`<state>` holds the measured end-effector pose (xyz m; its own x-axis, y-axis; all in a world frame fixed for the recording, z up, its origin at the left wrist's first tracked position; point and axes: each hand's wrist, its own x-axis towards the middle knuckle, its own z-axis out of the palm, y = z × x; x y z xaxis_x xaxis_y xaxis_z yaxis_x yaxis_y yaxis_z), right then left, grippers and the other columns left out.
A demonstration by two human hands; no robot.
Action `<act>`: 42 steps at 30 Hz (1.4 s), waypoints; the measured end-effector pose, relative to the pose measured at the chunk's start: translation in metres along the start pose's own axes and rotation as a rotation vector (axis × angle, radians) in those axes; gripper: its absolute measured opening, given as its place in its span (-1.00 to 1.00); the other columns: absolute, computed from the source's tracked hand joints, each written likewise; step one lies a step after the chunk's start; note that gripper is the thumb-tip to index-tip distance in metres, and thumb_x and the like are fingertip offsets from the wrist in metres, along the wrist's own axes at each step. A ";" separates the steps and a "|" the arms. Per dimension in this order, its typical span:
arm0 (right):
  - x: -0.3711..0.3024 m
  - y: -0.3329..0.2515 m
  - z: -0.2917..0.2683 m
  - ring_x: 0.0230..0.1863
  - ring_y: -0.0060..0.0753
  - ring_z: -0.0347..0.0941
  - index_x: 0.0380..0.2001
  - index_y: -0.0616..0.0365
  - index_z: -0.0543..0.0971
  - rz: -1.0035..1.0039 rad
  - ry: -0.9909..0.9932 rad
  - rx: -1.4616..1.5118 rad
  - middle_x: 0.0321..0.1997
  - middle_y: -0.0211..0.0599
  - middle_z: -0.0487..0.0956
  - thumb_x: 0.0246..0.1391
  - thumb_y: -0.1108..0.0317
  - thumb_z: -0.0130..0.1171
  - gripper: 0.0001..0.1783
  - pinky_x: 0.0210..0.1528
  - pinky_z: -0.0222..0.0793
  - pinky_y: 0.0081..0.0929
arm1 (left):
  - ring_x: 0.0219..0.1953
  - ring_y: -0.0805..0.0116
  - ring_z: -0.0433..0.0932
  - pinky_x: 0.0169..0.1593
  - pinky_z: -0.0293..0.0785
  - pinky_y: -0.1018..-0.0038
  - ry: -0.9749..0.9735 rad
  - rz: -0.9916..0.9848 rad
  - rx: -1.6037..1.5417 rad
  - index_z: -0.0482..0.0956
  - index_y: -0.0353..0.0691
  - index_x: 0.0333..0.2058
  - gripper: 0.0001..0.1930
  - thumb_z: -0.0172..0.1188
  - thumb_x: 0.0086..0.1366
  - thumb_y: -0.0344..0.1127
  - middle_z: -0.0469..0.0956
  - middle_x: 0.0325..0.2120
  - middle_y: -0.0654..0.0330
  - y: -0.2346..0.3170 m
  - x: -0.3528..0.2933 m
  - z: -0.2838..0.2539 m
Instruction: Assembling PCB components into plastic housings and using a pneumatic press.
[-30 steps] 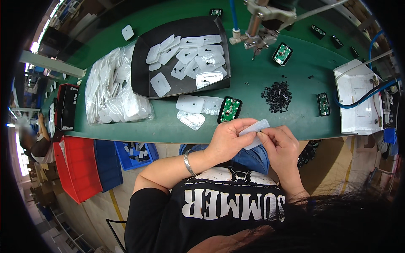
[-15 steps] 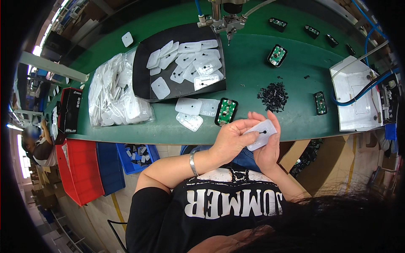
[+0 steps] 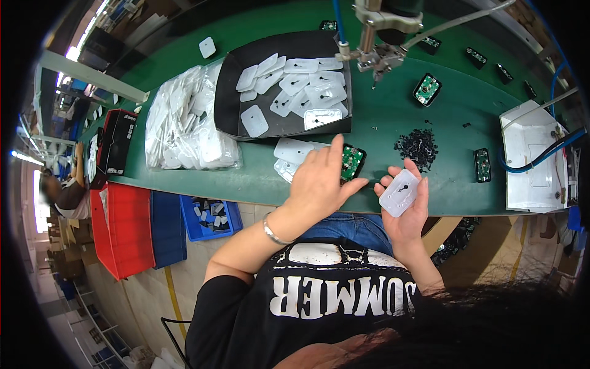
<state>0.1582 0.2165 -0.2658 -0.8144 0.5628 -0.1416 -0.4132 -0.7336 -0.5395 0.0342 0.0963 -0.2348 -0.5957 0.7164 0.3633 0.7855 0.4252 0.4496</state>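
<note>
In the palm and fingers of my right hand (image 3: 408,230) lies a translucent white plastic cover (image 3: 396,198) with a small black part in its middle. My left hand (image 3: 316,178) is over the near edge of the bench with thumb and fingers apart. Just beside it, between thumb and forefinger, sits a green circuit board in a black case (image 3: 352,163), partly hidden by the hand; whether they touch I cannot tell. Loose white covers (image 3: 292,149) lie partly under my left hand. Beyond my right hand is a pile of small black parts (image 3: 418,146).
A black tray (image 3: 236,123) holds many white covers. Left of it lies a plastic bag of covers (image 3: 184,132). A metal tool head (image 3: 378,58) hangs above the bench. Other cased boards (image 3: 427,90) stand farther back; a white box-shaped fixture (image 3: 525,175) is at right.
My left hand has let go of the white cover and moved left to the cased board. The cover stays in my right hand. The whole view has shifted a little.
</note>
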 end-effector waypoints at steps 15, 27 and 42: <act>0.000 -0.006 -0.012 -0.19 -0.31 0.42 0.01 0.11 0.24 0.087 0.022 0.168 -0.17 -0.18 0.43 0.15 -0.02 -0.27 -0.50 -0.09 0.35 -0.17 | -0.36 0.37 0.45 -0.33 0.43 0.51 -0.420 -0.922 -1.827 0.22 -0.15 -0.02 -0.48 0.18 0.02 -0.53 0.40 -0.36 0.19 -0.006 -0.007 0.000; 0.005 0.009 0.002 0.04 -0.27 0.25 0.09 0.09 0.14 0.054 0.008 0.242 -0.01 -0.19 0.33 0.04 -0.30 -0.39 -0.24 0.13 0.13 -0.20 | -0.25 0.29 0.46 -0.20 0.46 0.44 -0.258 -0.336 -1.016 0.14 -0.20 0.08 -0.50 0.04 0.17 -0.31 0.35 -0.21 0.07 0.023 0.005 0.003; -0.004 0.014 0.002 0.15 -0.27 0.14 0.19 0.04 -0.04 0.004 -0.112 -0.049 0.12 -0.24 0.22 0.01 -0.35 -0.58 -0.16 0.20 0.01 -0.27 | -0.50 0.14 0.51 -0.52 0.47 0.38 -0.216 0.145 -0.241 0.33 -0.20 -0.10 -0.52 0.19 0.01 -0.15 0.39 -0.31 0.10 0.042 0.003 0.006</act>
<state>0.1549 0.2032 -0.2713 -0.8577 0.5115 -0.0518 -0.3915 -0.7151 -0.5791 0.0668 0.1195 -0.2197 -0.4114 0.8711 0.2683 0.7820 0.1861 0.5949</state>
